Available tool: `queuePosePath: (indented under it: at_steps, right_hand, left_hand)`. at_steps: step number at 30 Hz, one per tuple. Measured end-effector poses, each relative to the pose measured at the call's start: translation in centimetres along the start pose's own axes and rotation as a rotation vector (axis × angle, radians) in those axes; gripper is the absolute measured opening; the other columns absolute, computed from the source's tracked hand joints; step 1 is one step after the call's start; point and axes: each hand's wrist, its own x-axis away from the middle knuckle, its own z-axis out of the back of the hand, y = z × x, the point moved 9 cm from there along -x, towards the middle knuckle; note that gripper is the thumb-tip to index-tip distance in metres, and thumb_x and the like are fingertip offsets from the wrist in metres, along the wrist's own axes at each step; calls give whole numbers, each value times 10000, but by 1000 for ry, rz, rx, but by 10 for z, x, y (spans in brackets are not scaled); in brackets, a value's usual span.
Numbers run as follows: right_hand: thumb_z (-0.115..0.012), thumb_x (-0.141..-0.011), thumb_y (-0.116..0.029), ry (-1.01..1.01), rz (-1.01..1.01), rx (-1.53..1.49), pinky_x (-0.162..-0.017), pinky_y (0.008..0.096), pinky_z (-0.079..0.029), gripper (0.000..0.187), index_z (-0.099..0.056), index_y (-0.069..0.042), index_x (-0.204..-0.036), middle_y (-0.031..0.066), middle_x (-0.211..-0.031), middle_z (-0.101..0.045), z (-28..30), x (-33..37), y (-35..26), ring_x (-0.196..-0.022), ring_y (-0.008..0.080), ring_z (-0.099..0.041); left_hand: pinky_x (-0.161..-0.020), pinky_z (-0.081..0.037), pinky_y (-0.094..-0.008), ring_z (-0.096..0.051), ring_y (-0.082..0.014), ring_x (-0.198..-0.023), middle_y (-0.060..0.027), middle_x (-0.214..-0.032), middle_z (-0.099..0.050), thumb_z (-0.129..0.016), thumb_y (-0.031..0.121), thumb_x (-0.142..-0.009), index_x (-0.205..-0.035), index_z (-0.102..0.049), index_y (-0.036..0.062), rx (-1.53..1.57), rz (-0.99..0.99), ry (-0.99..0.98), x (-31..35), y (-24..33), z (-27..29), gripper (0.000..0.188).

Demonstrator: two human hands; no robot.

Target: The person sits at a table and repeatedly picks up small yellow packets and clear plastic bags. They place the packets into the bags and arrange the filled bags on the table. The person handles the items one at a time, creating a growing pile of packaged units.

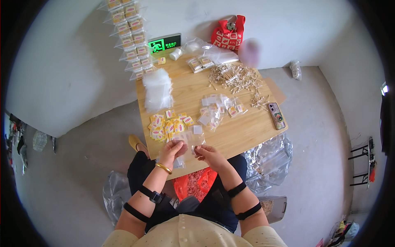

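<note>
Both hands are over the near edge of the wooden table [224, 148]. My left hand [176, 149] is closed, thumb against fingers, on a clear plastic bag [200, 139]. My right hand [209, 155] pinches the right side of this bag between thumb and fingers. More clear film lies under my left hand. Just beyond that hand is a loose pile of small yellow-and-white cards [168, 126]. Filled clear bags with white and yellow cards [214, 110] lie in a heap beyond my right hand. A small white card [198, 129] shows at the bag's far end.
Loose cotton swabs [234, 77] cover the far right. A stack of clear bags [158, 92] lies at left, below hanging strips of packed swabs [131, 37]. A phone [276, 116] rests by the right edge; a red bag [228, 35] stands at the back. Below sits a red plastic bag [193, 185].
</note>
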Motion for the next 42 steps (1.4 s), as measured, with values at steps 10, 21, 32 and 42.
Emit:
queuePosePath:
  at_steps: [10, 21, 32, 42]
  right_hand:
    - [-761, -724, -336, 798, 142, 1275, -915, 434, -407, 450, -588, -77, -1048, 129, -1078, -586, 35, -41, -45, -1065, 325, -522]
    - [-696, -852, -281, 266, 33, 191, -646, 226, -408, 235, -633, -61, -905, -10, -765, -636, 16, -43, -14, -674, 78, -554]
    - [-660, -896, -203, 10, 76, 106, -662, 223, -433, 186, -610, -33, -953, 16, -841, -644, -39, -15, -9, -726, 80, -565]
    - [-681, -853, -154, 33, 345, 531, -703, 284, -469, 183, -659, -26, -982, 52, -865, -637, -44, -25, -57, -786, 134, -589]
  left_hand:
    - [-654, -516, -321, -660, -212, -735, -89, -826, -668, -705, 152, -824, -1087, -584, 40, -944, -229, 172, 27, 17, 69, 310]
    - [-753, -467, -318, -606, -211, -871, -106, -952, -645, -745, 296, -809, -1045, -610, 17, -782, -505, 114, 6, 29, 30, 389]
    - [-646, -464, -240, -558, -78, -672, -16, -808, -657, -714, 197, -861, -966, -636, 18, -367, -38, 58, -6, 8, 20, 221]
    - [-679, -512, -258, -643, -101, -746, -61, -855, -687, -712, 66, -826, -1034, -594, -2, -811, -143, -196, 27, 37, -8, 248]
